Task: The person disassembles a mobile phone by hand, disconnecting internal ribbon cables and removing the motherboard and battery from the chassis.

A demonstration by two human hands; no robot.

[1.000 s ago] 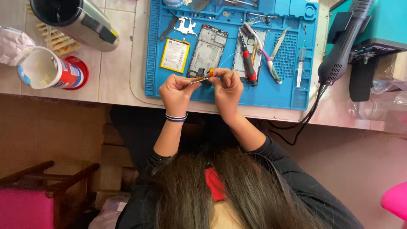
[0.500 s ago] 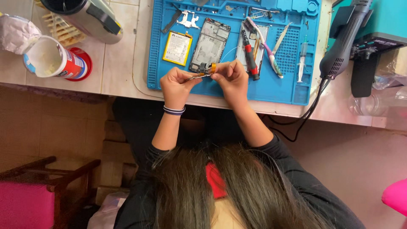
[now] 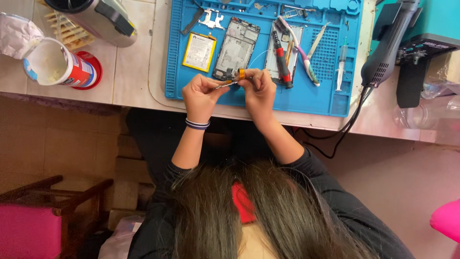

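A blue mat (image 3: 306,96) is lying across the upper middle of the frame, a phone frame (image 3: 235,48) and battery (image 3: 199,52) resting on it. At its near edge the left hand (image 3: 201,96) is pinching thin tweezers (image 3: 223,85) and the right hand (image 3: 258,91) is gripping a small orange part (image 3: 241,74). The part could slip and drop off the edge. Its shape is hard to make out; the fingers are hiding most of it.
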